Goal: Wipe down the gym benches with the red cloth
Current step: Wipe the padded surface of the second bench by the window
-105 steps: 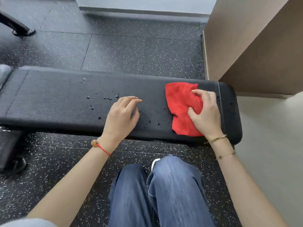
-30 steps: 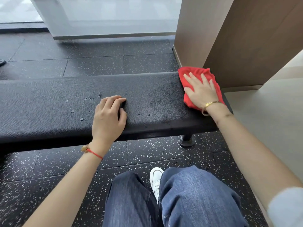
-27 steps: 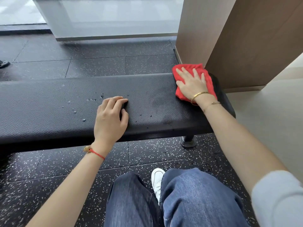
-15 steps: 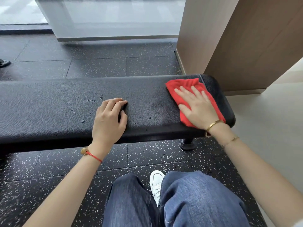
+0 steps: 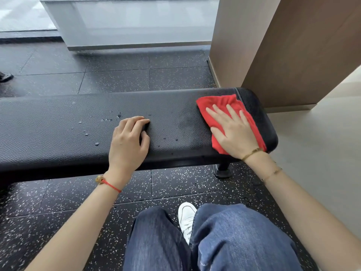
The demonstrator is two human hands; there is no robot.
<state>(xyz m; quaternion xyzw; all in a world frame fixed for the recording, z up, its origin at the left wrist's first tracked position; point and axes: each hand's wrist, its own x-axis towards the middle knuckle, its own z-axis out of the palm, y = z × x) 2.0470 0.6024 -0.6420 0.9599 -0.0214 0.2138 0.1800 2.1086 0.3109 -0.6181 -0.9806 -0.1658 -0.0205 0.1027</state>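
A long black padded gym bench (image 5: 58, 130) runs across the view from left to right. Several water droplets (image 5: 106, 119) dot its middle. The red cloth (image 5: 218, 103) lies flat near the bench's right end. My right hand (image 5: 233, 132) presses on the cloth, palm down with fingers spread. My left hand (image 5: 128, 142) rests on the pad near the front edge, fingers curled, holding nothing.
A brown wall column (image 5: 283, 45) stands close behind the bench's right end. A bench foot (image 5: 222, 171) sits on the speckled black rubber floor (image 5: 58, 202). My jeans-clad knees (image 5: 214, 241) and a white shoe (image 5: 186, 216) are below. A light floor (image 5: 322, 153) lies to the right.
My right hand slid the cloth from the bench's far right edge toward me and slightly left across the pad. The left hand has stayed in place.
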